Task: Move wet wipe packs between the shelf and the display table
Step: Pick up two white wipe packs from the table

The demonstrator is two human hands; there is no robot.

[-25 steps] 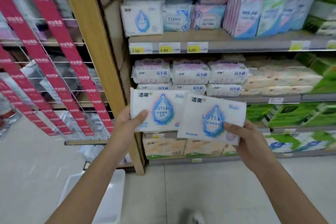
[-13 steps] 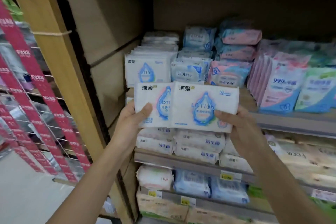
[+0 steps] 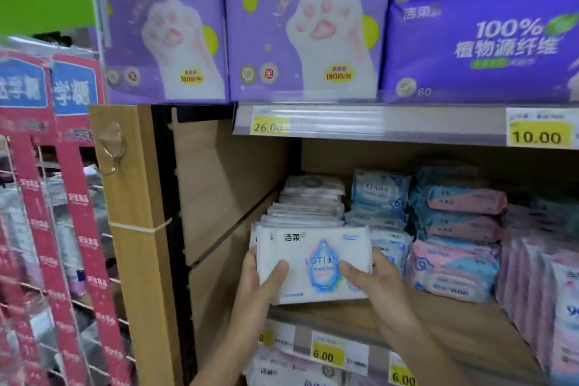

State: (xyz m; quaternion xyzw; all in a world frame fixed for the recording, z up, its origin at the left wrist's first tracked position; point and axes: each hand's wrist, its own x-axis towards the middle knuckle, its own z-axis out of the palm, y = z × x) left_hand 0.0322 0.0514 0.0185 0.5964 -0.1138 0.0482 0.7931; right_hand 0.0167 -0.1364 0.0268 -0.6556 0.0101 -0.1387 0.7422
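Quick count: two purple cat-paw packs [image 3: 307, 34] up top and four readable yellow price tags [image 3: 535, 135] (26.00, 10.00, two 6.00). The wet wipe pack [image 3: 313, 263] is a flat, soft white plastic pouch with a blue droplet and "LOTION" printed on it. It's held upright at the front of the wooden shelf [image 3: 407, 316], right against a row of matching packs [image 3: 310, 207]. The left grip [image 3: 260, 279] and right grip [image 3: 372, 279] each clasp a side, thumbs on the front. There might be a second pack behind it, can't tell.
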